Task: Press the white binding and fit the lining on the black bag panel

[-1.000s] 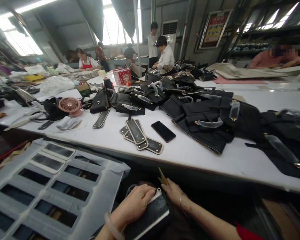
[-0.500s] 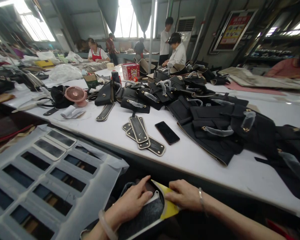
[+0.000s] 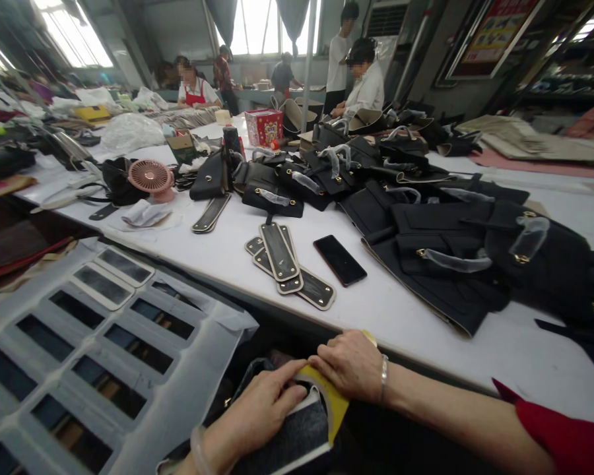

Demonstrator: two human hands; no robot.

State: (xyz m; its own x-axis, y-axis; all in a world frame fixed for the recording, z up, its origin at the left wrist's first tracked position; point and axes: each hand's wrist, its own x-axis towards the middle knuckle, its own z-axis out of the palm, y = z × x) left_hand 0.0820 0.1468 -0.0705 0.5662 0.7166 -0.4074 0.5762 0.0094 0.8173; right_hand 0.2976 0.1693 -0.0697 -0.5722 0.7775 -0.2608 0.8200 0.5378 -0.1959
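Observation:
In my lap, below the table edge, lies a dark panel (image 3: 304, 432) with a pale edge. My left hand (image 3: 262, 402) holds its left side, thumb on top and index finger stretched along the upper end; the other fingers are partly hidden. A curved yellow strip (image 3: 337, 409) runs along the panel's upper right end. My right hand (image 3: 349, 366) is closed on this strip near its top, fingers curled over, close to my left fingertip. A bit of yellow also shows beyond my right knuckles. Whether the strip is stuck to the panel I cannot tell.
On the white table (image 3: 163, 264) lie several dark strips with pale borders (image 3: 280, 254), a phone (image 3: 340, 260) and heaped black bag pieces (image 3: 440, 244). A pink fan (image 3: 151, 177) stands further left. At my left is a pale slotted template (image 3: 92, 336). Several people work beyond.
My right hand has moved up and slightly left, closer to my left fingertips, and curls further over the yellow strip. The strip is bent more. The view has turned slightly.

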